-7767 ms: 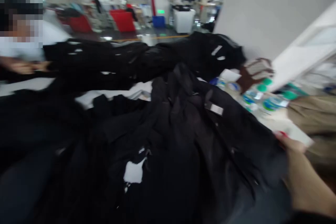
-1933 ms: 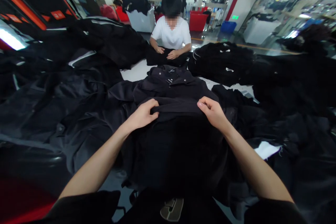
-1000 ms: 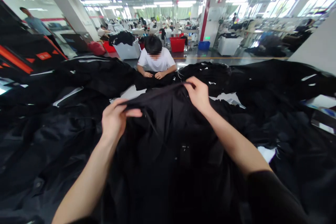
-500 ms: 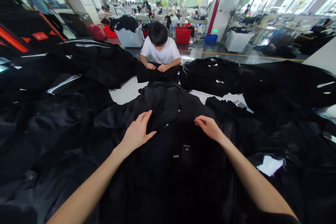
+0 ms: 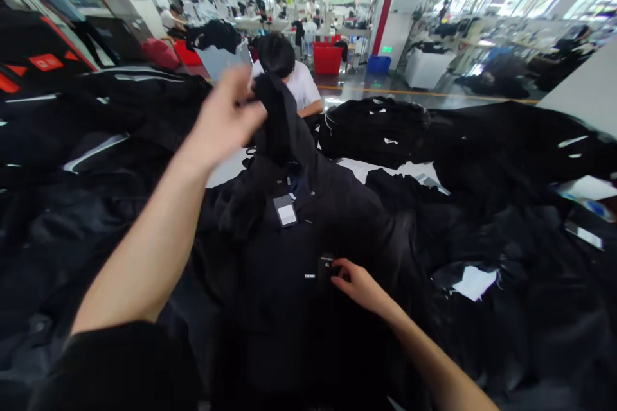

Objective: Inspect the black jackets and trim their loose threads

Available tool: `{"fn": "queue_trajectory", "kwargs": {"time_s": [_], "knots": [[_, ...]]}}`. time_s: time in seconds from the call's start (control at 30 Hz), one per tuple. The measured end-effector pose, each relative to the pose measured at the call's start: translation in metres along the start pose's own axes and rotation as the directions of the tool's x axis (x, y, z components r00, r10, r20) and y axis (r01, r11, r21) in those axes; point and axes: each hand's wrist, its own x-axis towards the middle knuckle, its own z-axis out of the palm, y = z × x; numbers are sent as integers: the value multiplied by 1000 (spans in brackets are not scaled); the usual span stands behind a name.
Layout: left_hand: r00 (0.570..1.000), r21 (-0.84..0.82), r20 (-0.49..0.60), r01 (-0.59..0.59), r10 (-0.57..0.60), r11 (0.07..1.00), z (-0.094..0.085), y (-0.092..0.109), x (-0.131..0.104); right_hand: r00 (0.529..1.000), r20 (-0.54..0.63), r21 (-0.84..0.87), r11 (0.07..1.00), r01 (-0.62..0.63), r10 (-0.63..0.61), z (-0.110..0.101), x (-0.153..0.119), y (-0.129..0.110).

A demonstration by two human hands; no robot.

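A black garment (image 5: 347, 199) lies spread out in front of me. My left hand (image 5: 226, 115), blurred, is raised at its far end, fingers closed round a lifted flap (image 5: 284, 112) that looks like a hood or collar. Beneath that flap hangs a dark tag with a white label (image 5: 286, 210). Lower on the garment, my right hand (image 5: 359, 282) pinches the edge of a black hang tag (image 5: 326, 266) printed with white letters. A small white-lettered label (image 5: 309, 276) sits just left of this tag.
Across the table a co-worker in a white shirt (image 5: 304, 83) is partly hidden by the lifted flap. Piles of black garments lie left (image 5: 72, 218) and right (image 5: 520, 141). A white scrap (image 5: 475, 282) rests at right. Red (image 5: 328, 58) and blue bins (image 5: 378, 64) stand behind.
My left hand has risen, lifting the garment's flap and uncovering the white-labelled tag. My right hand has moved down and left to the black tag. The view has shifted slightly.
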Motion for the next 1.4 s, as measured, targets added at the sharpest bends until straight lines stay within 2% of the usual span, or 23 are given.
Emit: {"fn": "queue_trajectory", "kwargs": {"time_s": [0.03,0.07,0.1,0.13,0.17,0.2,0.23,0.3,0.37,0.43,0.47,0.57,0.63,0.7,0.8,0.83,0.9,0.97,1.03,1.17,1.27,1.33,1.4], "knots": [[976,70,199,-103,87,992,12,7,-37,995,98,51,999,-18,13,0,-2,0],[910,146,403,-164,93,976,26,12,-79,984,176,91,995,-33,17,-2,-3,-1],[803,230,596,-198,23,953,41,13,-122,978,206,106,994,-41,18,-5,-5,-1],[689,312,719,-209,-87,927,55,10,-163,982,185,93,995,-43,25,-7,-7,-2],[610,404,765,-201,-209,892,66,5,-198,992,125,58,997,-43,35,-8,-8,-3],[592,501,742,-180,-314,847,74,-3,-227,998,46,9,999,-49,48,-8,-9,-4],[609,558,699,-138,-375,818,77,-13,-247,998,-26,-46,997,-62,61,-5,-10,-5],[630,594,610,37,-481,804,72,-32,-266,992,-104,-142,986,-87,72,5,-9,-8],[657,455,541,297,-525,839,53,-45,-263,989,-132,-224,970,-89,60,20,-7,-11],[699,128,450,566,-556,815,26,-50,-249,988,-150,-300,952,-68,23,33,-6,-11],[715,-71,386,653,-583,754,14,-49,-241,989,-145,-320,946,-46,-1,38,-7,-10],[700,-478,201,681,-685,555,-13,-38,-217,994,-88,-280,959,35,-62,37,-12,-6],[729,-547,165,628,-664,553,-17,-30,-200,983,-122,-239,965,108,-140,26,-13,-8],[797,-518,191,577,-573,631,-14,-22,-183,926,-238,-244,940,236,-294,13,-6,-20],[870,-396,276,490,-409,776,-5,-13,-161,799,-366,-292,874,388,-477,-1,24,-50],[881,-347,297,458,-367,818,-2,-10,-155,794,-375,-291,874,389,-479,-4,38,-61],[895,-245,322,394,-309,886,1,-10,-145,846,-289,-243,889,388,-448,-8,65,-77],[912,-159,292,343,-288,926,-1,-14,-137,898,-194,-116,919,378,-394,-13,83,-88],[926,-116,244,323,-288,939,-6,-21,-133,915,-212,57,930,363,-344,-19,88,-97],[940,-91,210,291,-268,952,-25,-21,-129,862,-422,348,828,440,-281,-35,73,-116],[962,-41,206,192,-180,981,-43,-11,-126,825,-508,440,748,497,-250,-45,64,-133],[948,8,291,129,-126,992,-54,-9,-125,803,-549,435,741,512,-232,-49,61,-141],[885,71,447,114,-134,991,-62,-16,-124,786,-571,382,771,510,-237,-53,58,-148]]}}
